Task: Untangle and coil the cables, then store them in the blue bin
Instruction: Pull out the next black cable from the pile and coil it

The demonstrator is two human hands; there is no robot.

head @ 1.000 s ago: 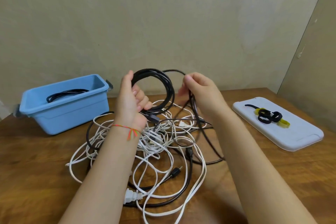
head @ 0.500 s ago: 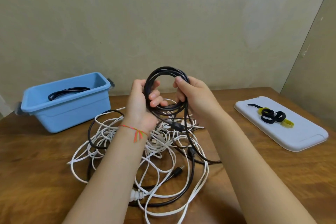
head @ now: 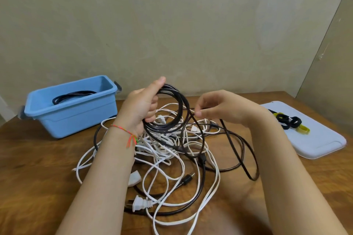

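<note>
My left hand (head: 142, 108) grips a coil of black cable (head: 172, 118) held upright above the table. My right hand (head: 217, 108) pinches the loose tail of that same black cable (head: 232, 145) just right of the coil; the tail hangs down and loops on the table. Below both hands lies a tangle of white and black cables (head: 172, 160) with a white plug (head: 140, 203) near the front. The blue bin (head: 72, 118) stands at the back left and holds one coiled black cable (head: 73, 95).
A white lid or tray (head: 322, 145) lies at the right with several black and yellow strap rings (head: 288, 121) on it. The wooden table (head: 34, 173) meets a beige wall behind. A door edge rises at the far right.
My right hand has left the coil and moved right, now pinching the cable's tail. My left hand keeps the coil and has tilted it slightly.
</note>
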